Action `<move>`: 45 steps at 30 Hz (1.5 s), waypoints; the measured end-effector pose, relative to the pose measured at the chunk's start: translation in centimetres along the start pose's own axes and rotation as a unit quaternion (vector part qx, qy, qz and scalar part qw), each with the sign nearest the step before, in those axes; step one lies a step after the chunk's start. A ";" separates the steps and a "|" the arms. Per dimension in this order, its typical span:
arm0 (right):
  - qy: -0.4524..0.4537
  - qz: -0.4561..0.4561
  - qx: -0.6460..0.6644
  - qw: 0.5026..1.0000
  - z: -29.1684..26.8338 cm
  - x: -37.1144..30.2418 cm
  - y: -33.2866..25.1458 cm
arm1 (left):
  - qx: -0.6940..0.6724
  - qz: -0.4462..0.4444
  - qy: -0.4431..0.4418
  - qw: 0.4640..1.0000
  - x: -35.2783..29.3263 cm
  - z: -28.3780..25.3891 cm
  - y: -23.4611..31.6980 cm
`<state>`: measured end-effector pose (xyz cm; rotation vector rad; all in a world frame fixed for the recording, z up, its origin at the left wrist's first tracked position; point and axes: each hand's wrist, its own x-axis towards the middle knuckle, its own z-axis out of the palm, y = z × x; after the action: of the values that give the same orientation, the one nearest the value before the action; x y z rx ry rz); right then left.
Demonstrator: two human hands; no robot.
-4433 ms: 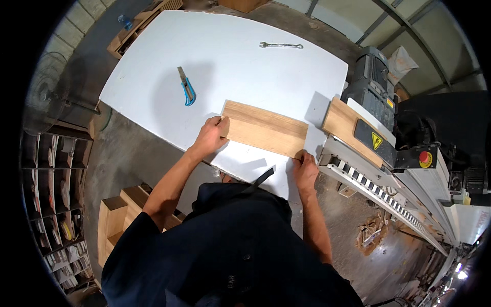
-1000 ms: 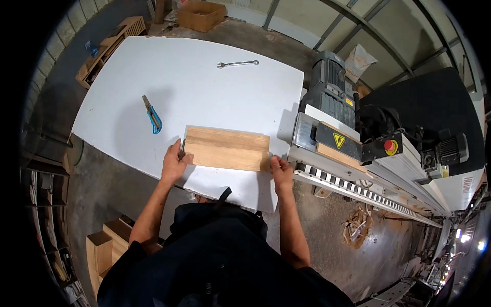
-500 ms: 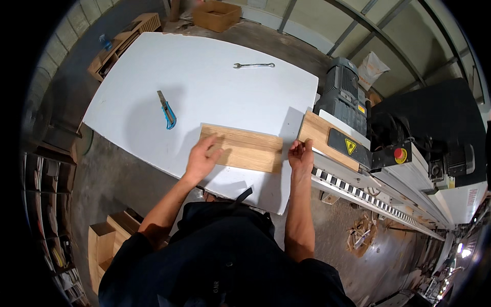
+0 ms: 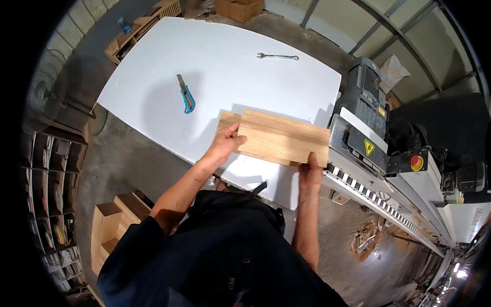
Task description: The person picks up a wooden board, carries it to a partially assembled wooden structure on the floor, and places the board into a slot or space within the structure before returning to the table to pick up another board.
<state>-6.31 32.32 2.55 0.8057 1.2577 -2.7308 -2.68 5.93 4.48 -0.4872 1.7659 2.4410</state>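
Note:
Between both hands I hold a rectangular wood-grain board (image 4: 284, 137) above the white table. My left hand (image 4: 225, 143) grips its left end, thumb on top. My right hand (image 4: 311, 173) holds the near right corner, thumb on the face and fingers underneath. A second wood-grain board (image 4: 226, 120) lies on the table beneath, mostly covered by the held one. Further left on the table is a blue utility knife (image 4: 187, 97) with its blade out. A combination wrench (image 4: 277, 56) lies toward the far edge.
The white table (image 4: 153, 66) fills the middle. At its right stands a machine with a grey motor (image 4: 364, 84), a red stop button (image 4: 416, 163) and a toothed track (image 4: 378, 202). Shelves (image 4: 53, 194) and a fan (image 4: 45, 94) are on the left; wooden boxes (image 4: 115, 225) sit on the floor.
The board that lay on the machine's end is now in both hands, over the board on the table. My left hand has left the lower board and gripped the upper one.

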 end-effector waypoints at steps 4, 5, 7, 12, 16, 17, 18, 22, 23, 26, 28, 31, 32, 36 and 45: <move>-0.013 0.016 -0.080 0.997 -2.3 0.1 0.1 | 0.020 0.001 0.046 0.999 -0.8 -3.2 0.5; -0.020 -0.024 -0.158 0.987 -2.4 -0.2 0.6 | 0.019 -0.003 0.050 0.999 -0.9 -3.5 0.4; -0.029 -0.059 -0.239 0.969 -2.8 -0.4 1.0 | 0.029 0.013 0.068 0.997 -0.6 -4.1 0.6; -0.113 -0.236 -0.581 0.771 -3.6 -0.1 0.9 | 0.455 0.112 0.149 0.870 -0.4 -7.1 -1.5; -0.155 -0.254 -0.599 0.743 -3.7 -0.7 0.7 | 0.509 0.202 0.044 0.836 -2.0 -6.2 -1.6; -0.157 -0.252 -0.599 0.743 -3.6 -0.8 0.7 | 0.535 0.204 0.036 0.819 -2.4 -5.9 -1.2; -0.149 -0.277 -0.624 0.715 -3.4 -0.9 0.8 | 0.536 0.202 0.038 0.819 -2.5 -6.1 -1.5; -0.110 -0.301 -0.665 0.675 -3.1 -0.7 1.6 | 0.555 0.206 0.062 0.804 -2.2 -6.5 -1.9; -0.111 -0.301 -0.665 0.675 -3.1 -0.7 1.7 | 0.553 0.204 0.062 0.805 -2.2 -6.5 -1.7; -0.098 -0.288 -0.646 0.700 -3.0 -0.8 1.7 | 0.546 0.170 0.067 0.818 -2.4 -6.0 -1.1; -0.101 -0.286 -0.652 0.695 -2.9 -0.8 1.7 | 0.553 0.183 0.069 0.810 -2.4 -6.4 -1.5; -0.099 -0.270 -0.644 0.709 -3.1 -0.8 1.5 | 0.559 0.205 0.068 0.800 -2.4 -6.3 -1.6; -0.100 -0.273 -0.643 0.708 -2.9 -0.7 1.4 | 0.560 0.213 0.070 0.798 -2.2 -6.3 -1.3; -0.138 -0.193 -0.565 0.791 -4.0 0.4 1.3 | 0.533 0.198 0.069 0.820 -2.1 -6.2 -1.2; -0.066 -0.139 -0.510 0.846 -3.7 2.1 2.5 | 0.337 0.077 0.120 0.931 0.0 -7.0 -2.7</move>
<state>-5.95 33.65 -2.19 0.2978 2.5132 -1.6924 -0.53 0.21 0.08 -0.5952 2.6515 1.7124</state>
